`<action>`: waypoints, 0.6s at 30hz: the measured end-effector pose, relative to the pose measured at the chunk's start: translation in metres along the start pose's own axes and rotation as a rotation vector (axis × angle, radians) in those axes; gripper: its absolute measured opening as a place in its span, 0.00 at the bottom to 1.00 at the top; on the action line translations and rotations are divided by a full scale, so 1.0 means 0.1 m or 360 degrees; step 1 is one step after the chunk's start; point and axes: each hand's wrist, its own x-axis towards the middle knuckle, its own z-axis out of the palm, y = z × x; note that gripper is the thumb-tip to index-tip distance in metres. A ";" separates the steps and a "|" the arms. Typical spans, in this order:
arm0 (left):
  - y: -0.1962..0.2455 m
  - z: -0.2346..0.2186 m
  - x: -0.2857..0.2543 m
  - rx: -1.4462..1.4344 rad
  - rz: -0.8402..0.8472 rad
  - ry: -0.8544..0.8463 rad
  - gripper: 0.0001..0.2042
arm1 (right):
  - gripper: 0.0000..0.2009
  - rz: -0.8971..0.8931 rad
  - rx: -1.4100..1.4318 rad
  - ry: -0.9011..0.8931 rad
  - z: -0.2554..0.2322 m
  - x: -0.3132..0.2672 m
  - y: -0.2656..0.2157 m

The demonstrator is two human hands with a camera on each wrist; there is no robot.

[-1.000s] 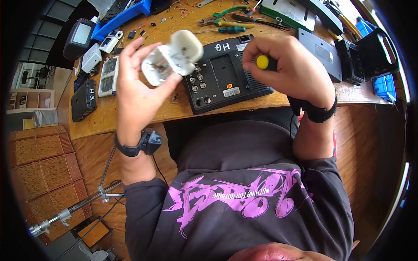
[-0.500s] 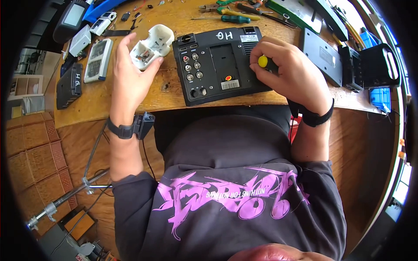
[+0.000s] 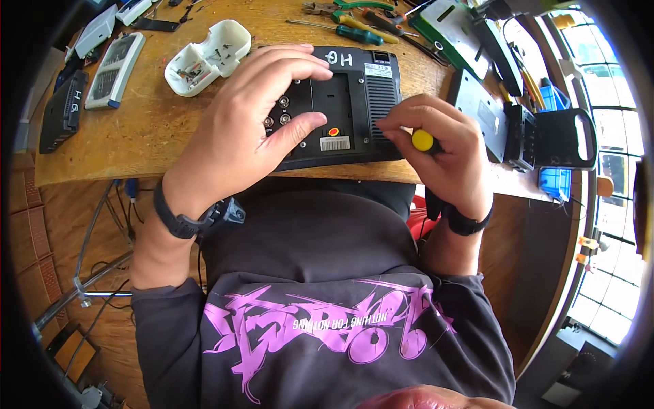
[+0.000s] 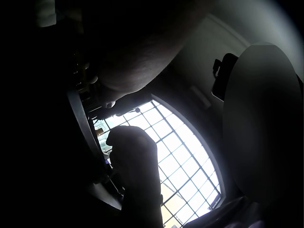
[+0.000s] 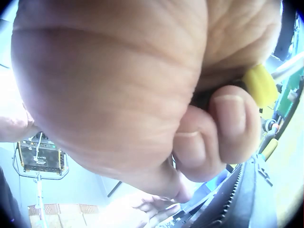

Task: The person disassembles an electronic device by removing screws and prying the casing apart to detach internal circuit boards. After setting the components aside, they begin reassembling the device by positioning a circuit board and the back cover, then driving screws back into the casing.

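A black device marked "HQ" lies on the bench with its sockets, vents and barcode label facing up. Over its left part spreads my left hand, fingers extended and thumb apart, hiding many of the sockets. My right hand is at the device's right edge, curled round a screwdriver with a yellow-ended dark handle; its shaft is hidden. That yellow end also shows beside the curled fingers in the right wrist view. The white two-compartment box, with small screws inside, sits left of the device.
Behind the device lie a green screwdriver and pliers. A bit case and a black battery-like block stand at left. To the right are a grey panel and a black bracket.
My left hand has put the white box down on the bench, let go of it and moved right over the device. My right hand keeps hold of the screwdriver near the device's right edge.
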 end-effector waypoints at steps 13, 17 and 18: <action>0.03 0.12 -0.03 0.0165 0.0020 -0.0176 0.26 | 0.11 0.0072 -0.0024 -0.0068 0.15 -0.04 -0.02; 0.02 0.12 -0.05 0.0143 0.0015 -0.0165 0.25 | 0.11 0.0060 -0.0045 -0.0074 0.18 -0.02 -0.06; 0.01 0.13 -0.06 0.0137 0.0016 -0.0164 0.25 | 0.11 0.0083 -0.0054 -0.0073 0.18 -0.02 -0.06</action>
